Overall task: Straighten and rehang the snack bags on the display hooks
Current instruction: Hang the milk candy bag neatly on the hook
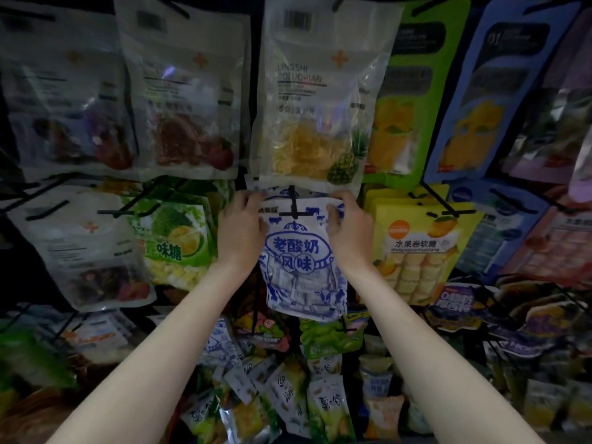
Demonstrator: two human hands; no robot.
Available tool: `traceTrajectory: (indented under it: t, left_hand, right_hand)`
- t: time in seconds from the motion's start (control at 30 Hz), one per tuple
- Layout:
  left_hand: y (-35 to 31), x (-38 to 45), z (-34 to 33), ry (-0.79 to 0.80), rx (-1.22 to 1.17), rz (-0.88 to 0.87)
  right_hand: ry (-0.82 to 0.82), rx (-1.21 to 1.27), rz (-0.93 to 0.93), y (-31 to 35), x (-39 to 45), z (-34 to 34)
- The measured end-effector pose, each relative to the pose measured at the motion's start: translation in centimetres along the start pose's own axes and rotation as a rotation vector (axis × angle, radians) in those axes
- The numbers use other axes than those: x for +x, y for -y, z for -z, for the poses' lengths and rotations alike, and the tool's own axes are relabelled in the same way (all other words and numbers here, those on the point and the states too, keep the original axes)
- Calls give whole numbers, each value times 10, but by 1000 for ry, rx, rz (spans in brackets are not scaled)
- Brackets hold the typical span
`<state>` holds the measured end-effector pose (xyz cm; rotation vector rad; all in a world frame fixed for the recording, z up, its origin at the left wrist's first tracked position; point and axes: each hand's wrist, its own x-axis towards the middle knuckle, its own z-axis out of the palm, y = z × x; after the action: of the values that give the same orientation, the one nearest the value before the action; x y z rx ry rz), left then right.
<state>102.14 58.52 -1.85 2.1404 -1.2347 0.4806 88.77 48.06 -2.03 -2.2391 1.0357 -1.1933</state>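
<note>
You face a dark display rack (pixel 253 91) crowded with hanging snack packets, and loose packets lie heaped along the bottom. Just above your work hangs a clear plastic pineapple-slice bag (pixel 317 100), its lower edge overlapping the top of the one you are handling. That one, the white snack bag printed with blue lettering and cows (pixel 301 261), hangs in the middle row between your arms, tilted a little with its bottom swung toward your right. Your left hand (pixel 240 229) grips its upper left corner and your right hand (pixel 347 225) grips the upper right, fingers (pixel 334 216) curled over the top edge. The black wire display hook (pixel 293 206) with its short crossbar shows in front of the bag's header (whether the hole is fully threaded, I cannot tell). To do this well, I would keep both corners level, slide the header squarely back along the hook, and let go only once the bag hangs plumb.
</note>
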Motion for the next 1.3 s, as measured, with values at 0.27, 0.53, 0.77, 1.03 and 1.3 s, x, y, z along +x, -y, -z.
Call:
traceTrajectory:
  t: [0.27,0.53,0.77,1.03,1.3]
  left_hand:
    - [79,-104,-1,163,56,-261]
    - [162,-168,-3,477,192,-45]
    - [212,-207,-6,722,55,57]
    - [226,-206,6,761,0,83]
    - [239,-215,36,543,-102,125]
  right_hand:
    - [-277,33,130,-2,-54,-23]
    - [457,45,126,4,-151,-102]
    - [1106,-181,48,41,-154,-207]
    - [982,-267,-105,26,-185,-258]
    - [1042,-119,38,52,-194,-193]
